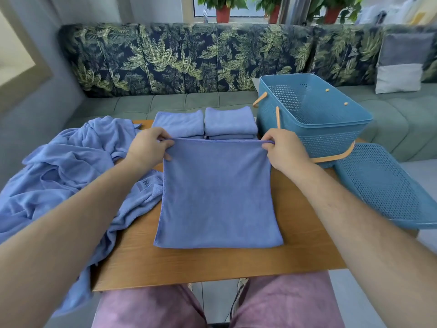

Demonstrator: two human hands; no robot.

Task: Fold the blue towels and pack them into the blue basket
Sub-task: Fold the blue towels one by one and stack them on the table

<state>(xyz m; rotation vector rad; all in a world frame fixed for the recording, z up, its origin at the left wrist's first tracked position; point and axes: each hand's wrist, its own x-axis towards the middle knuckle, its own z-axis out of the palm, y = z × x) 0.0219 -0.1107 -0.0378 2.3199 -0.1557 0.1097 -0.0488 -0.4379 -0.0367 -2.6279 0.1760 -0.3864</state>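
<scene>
A blue towel (217, 195) lies on the wooden table (212, 263), folded into a rectangle. My left hand (149, 145) pinches its far left corner and my right hand (283, 149) pinches its far right corner, holding the far edge taut. Behind it sit two stacks of folded blue towels (205, 123). A heap of unfolded blue towels (63, 176) covers the table's left side and hangs over its edge. The blue perforated basket (328, 138) with orange handles stands at the far right of the table, with nothing in it.
The basket's blue perforated lid (383, 188) lies tilted off the table's right edge. A leaf-patterned sofa (189, 62) runs behind the table, with a grey cushion (402, 65) at the right. Potted plants stand on the window sill. My knees in pink trousers are under the near edge.
</scene>
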